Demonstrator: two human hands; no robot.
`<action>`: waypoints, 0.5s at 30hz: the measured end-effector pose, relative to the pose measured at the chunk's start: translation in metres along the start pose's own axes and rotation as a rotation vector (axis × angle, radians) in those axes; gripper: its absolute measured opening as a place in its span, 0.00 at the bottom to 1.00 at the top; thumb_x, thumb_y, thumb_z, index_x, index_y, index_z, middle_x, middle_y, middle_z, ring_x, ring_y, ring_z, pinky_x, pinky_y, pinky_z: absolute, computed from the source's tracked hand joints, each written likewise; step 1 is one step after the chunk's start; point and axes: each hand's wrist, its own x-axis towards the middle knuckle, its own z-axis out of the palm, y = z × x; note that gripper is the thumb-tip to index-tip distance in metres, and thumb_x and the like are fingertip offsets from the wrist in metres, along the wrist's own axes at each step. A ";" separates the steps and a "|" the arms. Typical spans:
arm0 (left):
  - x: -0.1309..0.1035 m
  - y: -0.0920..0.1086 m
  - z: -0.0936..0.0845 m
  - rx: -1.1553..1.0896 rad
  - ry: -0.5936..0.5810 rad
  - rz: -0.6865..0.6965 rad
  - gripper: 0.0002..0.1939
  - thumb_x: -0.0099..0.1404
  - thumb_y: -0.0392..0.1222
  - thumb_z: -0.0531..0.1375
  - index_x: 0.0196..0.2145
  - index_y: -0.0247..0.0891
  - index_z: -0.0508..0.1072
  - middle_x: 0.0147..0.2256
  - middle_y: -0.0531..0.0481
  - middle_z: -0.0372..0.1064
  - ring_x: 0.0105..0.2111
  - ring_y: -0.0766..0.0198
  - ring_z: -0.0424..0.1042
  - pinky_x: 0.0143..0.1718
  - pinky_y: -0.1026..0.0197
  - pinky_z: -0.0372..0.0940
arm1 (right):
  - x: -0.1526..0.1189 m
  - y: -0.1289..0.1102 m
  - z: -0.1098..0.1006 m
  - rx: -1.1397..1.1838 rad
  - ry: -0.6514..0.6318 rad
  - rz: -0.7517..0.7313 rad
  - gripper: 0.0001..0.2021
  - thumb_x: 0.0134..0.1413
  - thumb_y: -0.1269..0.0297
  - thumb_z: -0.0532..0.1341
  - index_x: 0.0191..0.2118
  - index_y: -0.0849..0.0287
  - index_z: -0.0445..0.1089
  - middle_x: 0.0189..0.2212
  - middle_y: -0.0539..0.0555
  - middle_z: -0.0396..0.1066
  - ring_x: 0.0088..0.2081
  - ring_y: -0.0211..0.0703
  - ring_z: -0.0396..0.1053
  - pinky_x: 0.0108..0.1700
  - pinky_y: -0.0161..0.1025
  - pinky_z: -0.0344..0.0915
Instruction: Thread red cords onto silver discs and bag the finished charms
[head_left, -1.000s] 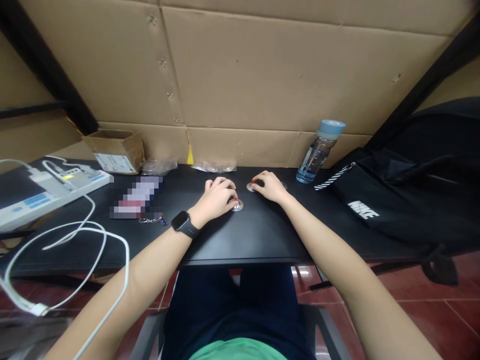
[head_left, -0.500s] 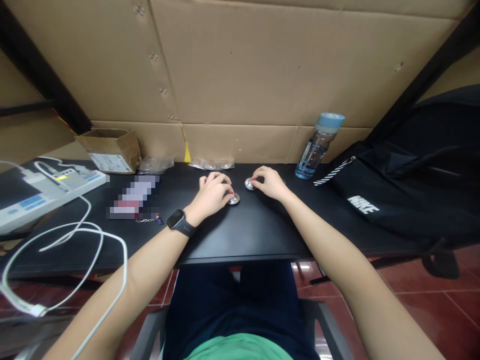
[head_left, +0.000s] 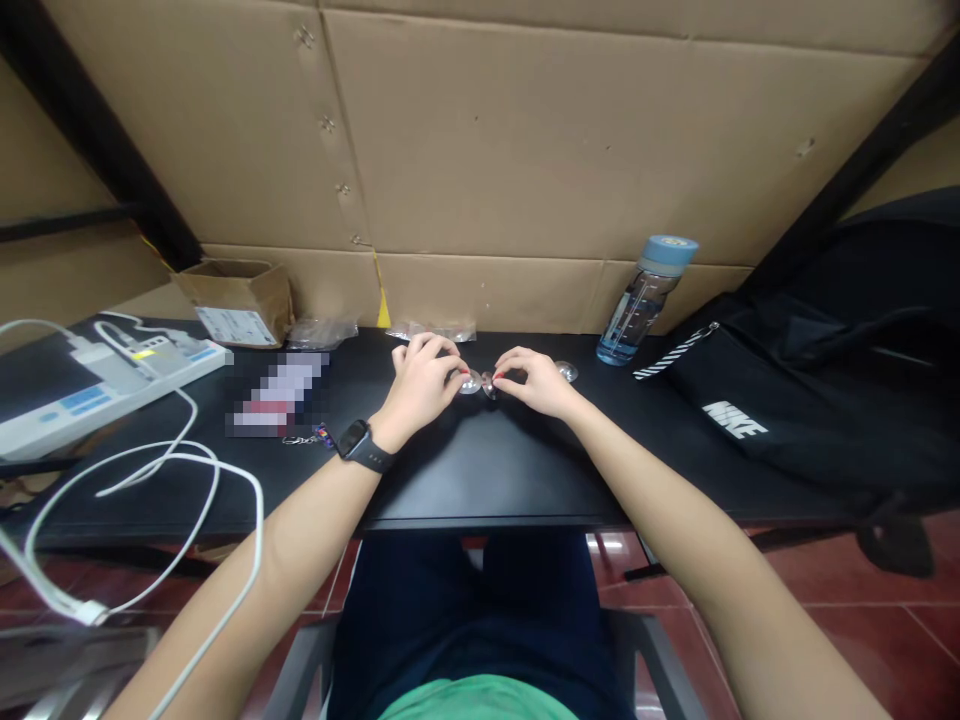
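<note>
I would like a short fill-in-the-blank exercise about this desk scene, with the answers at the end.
1. The dark watch is on the ____ wrist.
2. The left hand and right hand touch shiny discs; another disc lies nearest the ____ hand.
3. White letters on the black bag spell ____.

Missing words: left; right; NIKE.

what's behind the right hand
A silvery disc peeks out past the right hand, on the table. The hand covers part of it; anything fully behind can't be seen.
</note>
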 end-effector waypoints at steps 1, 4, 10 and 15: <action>0.000 0.000 -0.001 -0.005 0.010 -0.009 0.07 0.71 0.44 0.63 0.37 0.45 0.82 0.51 0.44 0.74 0.59 0.44 0.61 0.54 0.41 0.52 | 0.000 0.000 0.000 -0.001 0.001 0.000 0.02 0.58 0.67 0.68 0.35 0.55 0.81 0.43 0.55 0.78 0.47 0.48 0.76 0.52 0.46 0.69; 0.002 0.000 -0.003 -0.028 0.035 -0.057 0.06 0.70 0.46 0.65 0.36 0.46 0.82 0.50 0.44 0.75 0.59 0.44 0.61 0.54 0.41 0.53 | 0.000 0.000 -0.002 0.003 0.016 0.004 0.02 0.58 0.66 0.69 0.35 0.54 0.81 0.44 0.55 0.78 0.47 0.48 0.75 0.52 0.48 0.69; 0.006 -0.001 -0.001 -0.183 0.093 -0.238 0.07 0.68 0.48 0.66 0.36 0.46 0.83 0.47 0.47 0.76 0.55 0.47 0.67 0.56 0.42 0.58 | 0.000 -0.005 -0.005 0.031 0.075 -0.015 0.02 0.58 0.64 0.70 0.35 0.53 0.82 0.44 0.56 0.78 0.47 0.50 0.75 0.51 0.49 0.71; 0.008 -0.010 0.003 -0.437 0.110 -0.322 0.08 0.65 0.49 0.67 0.34 0.44 0.84 0.43 0.47 0.78 0.48 0.52 0.73 0.53 0.49 0.66 | -0.001 -0.015 -0.008 0.068 0.159 -0.043 0.04 0.60 0.61 0.69 0.36 0.52 0.82 0.44 0.56 0.78 0.46 0.50 0.75 0.49 0.48 0.72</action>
